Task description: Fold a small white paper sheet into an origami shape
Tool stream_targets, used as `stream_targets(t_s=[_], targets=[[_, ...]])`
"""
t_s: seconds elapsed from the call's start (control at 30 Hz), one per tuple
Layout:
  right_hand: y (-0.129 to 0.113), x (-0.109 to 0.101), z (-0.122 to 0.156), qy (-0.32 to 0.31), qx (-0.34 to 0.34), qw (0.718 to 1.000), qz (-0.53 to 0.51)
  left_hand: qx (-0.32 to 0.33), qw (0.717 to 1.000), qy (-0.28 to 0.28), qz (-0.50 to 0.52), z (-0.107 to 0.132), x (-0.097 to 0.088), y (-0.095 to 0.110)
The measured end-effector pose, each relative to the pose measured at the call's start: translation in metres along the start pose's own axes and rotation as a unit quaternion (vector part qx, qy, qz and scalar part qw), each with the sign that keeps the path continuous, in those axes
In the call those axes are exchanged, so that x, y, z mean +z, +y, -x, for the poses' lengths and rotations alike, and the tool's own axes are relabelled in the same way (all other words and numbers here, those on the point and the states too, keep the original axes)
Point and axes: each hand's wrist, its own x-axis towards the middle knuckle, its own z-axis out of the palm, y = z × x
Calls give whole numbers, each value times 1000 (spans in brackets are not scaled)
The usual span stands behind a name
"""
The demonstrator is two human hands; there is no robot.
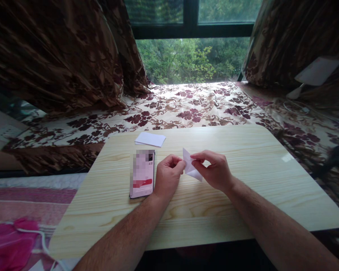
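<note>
A small folded sheet of white paper [192,171] is held between my two hands, just above the light wooden table. My left hand [169,173] pinches its left edge between thumb and curled fingers. From the other side, my right hand [213,167] grips the upper right part between thumb and forefinger. The paper has a pointed upper corner and a flap spreading toward the lower right. A phone [142,188] with a lit screen lies face up just left of my left hand. Behind the phone lies a small stack of white paper [150,139].
The pale wood-grain table [260,180] has rounded corners. Beyond it a flowered cloth [192,109] covers the window ledge, with a white lamp [318,70] at the right. To the left are a striped bedspread [42,203], a pink cloth [11,242] and a white cable [43,241].
</note>
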Motion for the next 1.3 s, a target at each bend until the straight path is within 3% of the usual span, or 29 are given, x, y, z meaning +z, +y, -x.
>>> stream_targets(t_s=[1.3], targets=[[-3, 3, 7, -9, -87, 988, 127, -15, 999, 18, 41, 4, 5, 2]])
